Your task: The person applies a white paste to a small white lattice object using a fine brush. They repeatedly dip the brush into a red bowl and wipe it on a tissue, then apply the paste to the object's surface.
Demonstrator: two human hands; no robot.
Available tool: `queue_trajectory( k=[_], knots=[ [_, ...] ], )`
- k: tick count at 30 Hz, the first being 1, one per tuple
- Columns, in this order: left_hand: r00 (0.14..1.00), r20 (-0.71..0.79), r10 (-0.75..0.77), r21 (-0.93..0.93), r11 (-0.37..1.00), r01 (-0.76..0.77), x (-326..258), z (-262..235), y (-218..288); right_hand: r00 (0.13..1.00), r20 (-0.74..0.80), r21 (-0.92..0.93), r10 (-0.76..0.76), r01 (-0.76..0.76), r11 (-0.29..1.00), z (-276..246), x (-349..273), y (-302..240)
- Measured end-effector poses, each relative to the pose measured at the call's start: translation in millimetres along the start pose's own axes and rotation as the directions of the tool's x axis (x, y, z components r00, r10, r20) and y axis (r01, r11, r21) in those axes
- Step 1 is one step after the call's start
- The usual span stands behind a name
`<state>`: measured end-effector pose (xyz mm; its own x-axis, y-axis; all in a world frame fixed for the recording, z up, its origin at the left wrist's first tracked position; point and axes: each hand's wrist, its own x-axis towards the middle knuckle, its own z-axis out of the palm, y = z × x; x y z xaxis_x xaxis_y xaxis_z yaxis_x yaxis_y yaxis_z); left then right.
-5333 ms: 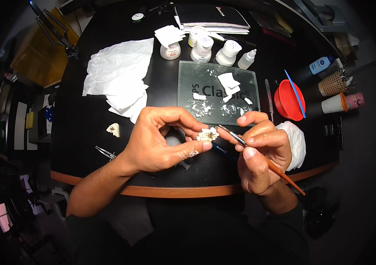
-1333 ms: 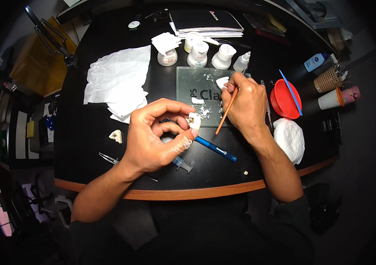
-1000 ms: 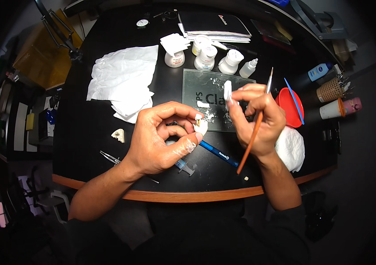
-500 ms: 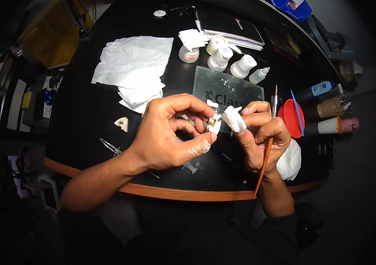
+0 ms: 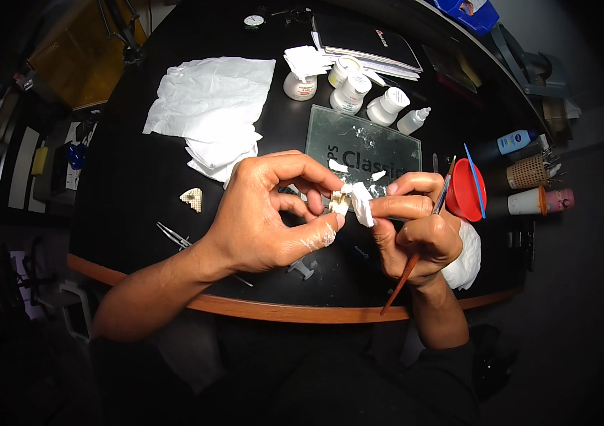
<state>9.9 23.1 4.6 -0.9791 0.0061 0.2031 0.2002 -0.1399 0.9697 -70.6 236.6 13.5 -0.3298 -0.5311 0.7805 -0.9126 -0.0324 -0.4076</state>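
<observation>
Tissues: one crumpled white pile (image 5: 211, 106) on the dark round surface (image 5: 124, 184), far left.
Small pieces: one cream wedge (image 5: 191, 199) lying alone near the tissues; tweezers (image 5: 174, 236) just below it.
Left hand (image 5: 263, 213): curled, thumb and fingertips pinched on one small cream model (image 5: 339, 204), held above the surface near its middle.
Model: pale, blocky, partly hidden by fingers.
Wad: one small white tissue wad (image 5: 362, 202) touching the model's right side.
Right hand (image 5: 415, 227): closed, thumb and forefinger pressing the wad, a thin brown brush (image 5: 415, 248) tucked in the fist, tip upward.
Glass slab: one (image 5: 366, 153), behind the hands, with white smears.
Bottles: four white ones (image 5: 348, 89) behind the slab.
Cup: one red (image 5: 465, 192), at the right.
</observation>
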Motion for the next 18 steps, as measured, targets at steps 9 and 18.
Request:
queue_trajectory(
  k=[9, 18],
  knots=[
    [1.000, 0.006, -0.006, 0.001, 1.000, 0.006, -0.3, -0.3, -1.2, 1.000, 0.001, -0.007, -0.002, 0.002, 1.000, 2.8, 1.3, -2.1],
    [0.998, 0.062, -0.005, 0.035, 0.999, 0.003, -0.8, -3.6, 0.8, 1.000, -0.001, -0.013, 0.000, -0.001, 1.000, 3.2, 1.1, -2.6]
  ],
)
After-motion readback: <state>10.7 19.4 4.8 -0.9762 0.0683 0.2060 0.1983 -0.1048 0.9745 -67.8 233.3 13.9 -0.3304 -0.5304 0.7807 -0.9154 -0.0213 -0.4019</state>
